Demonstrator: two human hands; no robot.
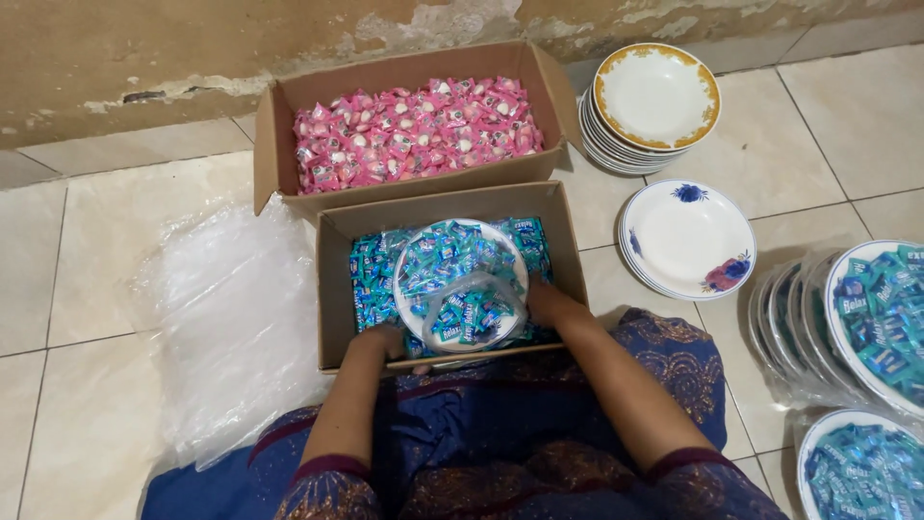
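Over the near box (332, 289), plate in both hands.
I clasp the plate (462, 279) with left hand (385, 342) and right hand (544, 303); I'd keep it level so the blue candies (452, 255) stay on.

Right-edge plates (881, 318) cut off — fingertips hidden under the plate (462, 279).

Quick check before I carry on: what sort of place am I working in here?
Probably a home floor, not a shop: pale floor tiles meet a peeling wall. Cardboard boxes of pink sweets and blue sweets sit on the floor beside stacked plates.
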